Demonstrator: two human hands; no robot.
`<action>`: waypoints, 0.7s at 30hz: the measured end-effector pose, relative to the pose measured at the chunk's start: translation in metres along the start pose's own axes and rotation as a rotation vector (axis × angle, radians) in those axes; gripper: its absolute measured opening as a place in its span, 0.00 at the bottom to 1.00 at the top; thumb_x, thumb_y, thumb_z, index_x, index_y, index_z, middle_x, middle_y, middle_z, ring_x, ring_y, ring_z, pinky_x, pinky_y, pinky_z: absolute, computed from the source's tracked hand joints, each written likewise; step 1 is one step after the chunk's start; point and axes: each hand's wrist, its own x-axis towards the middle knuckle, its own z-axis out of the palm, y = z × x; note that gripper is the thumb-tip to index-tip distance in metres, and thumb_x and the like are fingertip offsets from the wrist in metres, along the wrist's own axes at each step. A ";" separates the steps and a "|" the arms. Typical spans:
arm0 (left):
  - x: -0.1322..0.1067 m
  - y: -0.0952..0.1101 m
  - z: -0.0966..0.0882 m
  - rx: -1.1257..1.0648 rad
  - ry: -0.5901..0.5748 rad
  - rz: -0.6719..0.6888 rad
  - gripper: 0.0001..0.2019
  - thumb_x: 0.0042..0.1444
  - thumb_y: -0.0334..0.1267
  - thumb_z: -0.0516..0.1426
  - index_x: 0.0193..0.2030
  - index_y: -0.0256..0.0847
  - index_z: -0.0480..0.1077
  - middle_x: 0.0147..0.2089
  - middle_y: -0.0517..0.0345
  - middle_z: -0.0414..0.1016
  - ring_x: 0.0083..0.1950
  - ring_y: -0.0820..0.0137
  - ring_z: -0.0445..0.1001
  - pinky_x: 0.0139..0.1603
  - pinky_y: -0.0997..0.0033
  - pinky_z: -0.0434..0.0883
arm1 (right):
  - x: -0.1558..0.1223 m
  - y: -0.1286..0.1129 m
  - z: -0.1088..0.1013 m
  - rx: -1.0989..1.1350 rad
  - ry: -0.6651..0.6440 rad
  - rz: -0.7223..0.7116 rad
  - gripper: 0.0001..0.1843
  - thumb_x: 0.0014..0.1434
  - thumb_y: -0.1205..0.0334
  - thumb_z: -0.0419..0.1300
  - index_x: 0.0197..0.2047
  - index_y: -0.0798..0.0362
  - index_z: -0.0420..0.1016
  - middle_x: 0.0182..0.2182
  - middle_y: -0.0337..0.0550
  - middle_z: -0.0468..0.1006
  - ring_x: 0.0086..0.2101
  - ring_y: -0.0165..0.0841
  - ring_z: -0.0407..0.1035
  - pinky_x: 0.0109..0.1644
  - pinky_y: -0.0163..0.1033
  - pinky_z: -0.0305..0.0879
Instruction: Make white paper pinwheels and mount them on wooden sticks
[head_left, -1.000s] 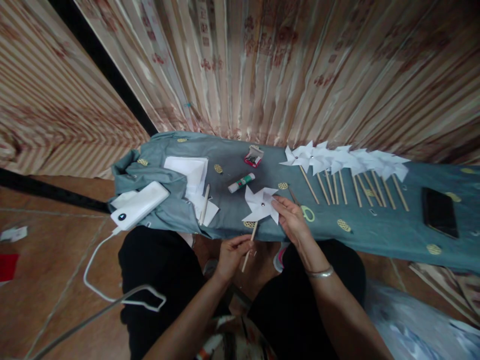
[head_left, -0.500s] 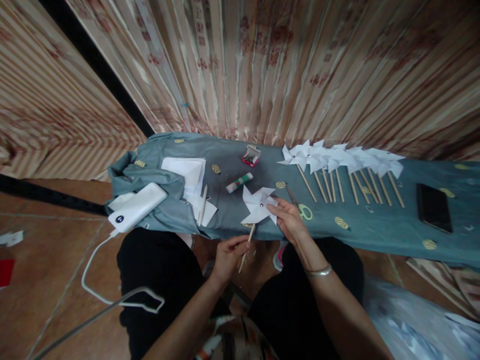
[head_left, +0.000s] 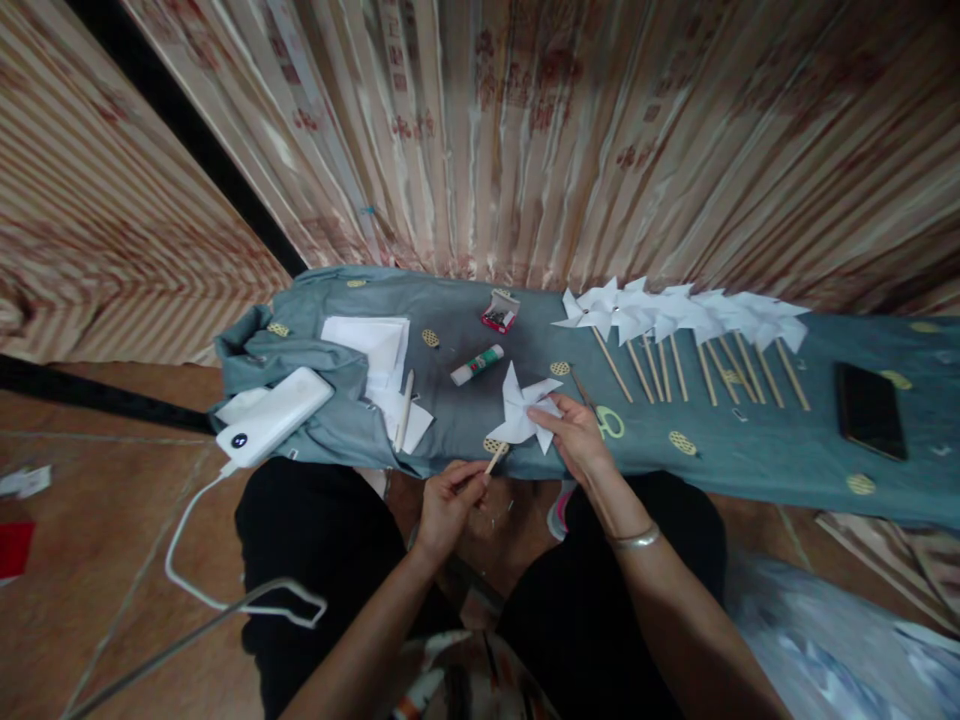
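A white paper pinwheel (head_left: pixel 526 408) lies tilted at the near edge of a table draped in blue-grey cloth (head_left: pixel 750 450). My left hand (head_left: pixel 446 500) is closed in a pinch on its wooden stick (head_left: pixel 495 458), just below the table edge. My right hand (head_left: pixel 579 432) holds the pinwheel's right blade between thumb and fingers. A silver bangle sits on my right wrist.
A row of several finished pinwheels on sticks (head_left: pixel 686 325) lies at the back right. Yellow-handled scissors (head_left: pixel 609 422), a glue stick (head_left: pixel 476 365), a small pin box (head_left: pixel 500 311), white paper sheets (head_left: pixel 375 345), a spare stick (head_left: pixel 405 410), a white power bank (head_left: pixel 274 415) and a black phone (head_left: pixel 870 410) also rest on the cloth.
The pinwheel has tipped more upright and turned. My left hand has slid up the stick closer to the table edge; my right hand stays on the blade.
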 end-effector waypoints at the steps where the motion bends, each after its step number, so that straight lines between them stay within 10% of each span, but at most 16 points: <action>1: 0.001 0.000 0.000 0.012 -0.005 0.007 0.14 0.45 0.43 0.65 0.37 0.39 0.81 0.31 0.58 0.69 0.24 0.77 0.66 0.22 0.76 0.67 | 0.000 0.000 0.000 -0.003 0.000 0.000 0.22 0.29 0.57 0.78 0.31 0.52 0.79 0.26 0.37 0.82 0.28 0.33 0.75 0.41 0.39 0.72; 21: 0.016 0.009 -0.002 0.221 -0.015 0.158 0.09 0.49 0.41 0.61 0.34 0.43 0.82 0.27 0.56 0.73 0.29 0.71 0.66 0.30 0.73 0.64 | -0.001 -0.005 0.005 0.075 0.075 -0.009 0.24 0.28 0.63 0.76 0.32 0.51 0.75 0.27 0.36 0.81 0.30 0.36 0.76 0.42 0.43 0.73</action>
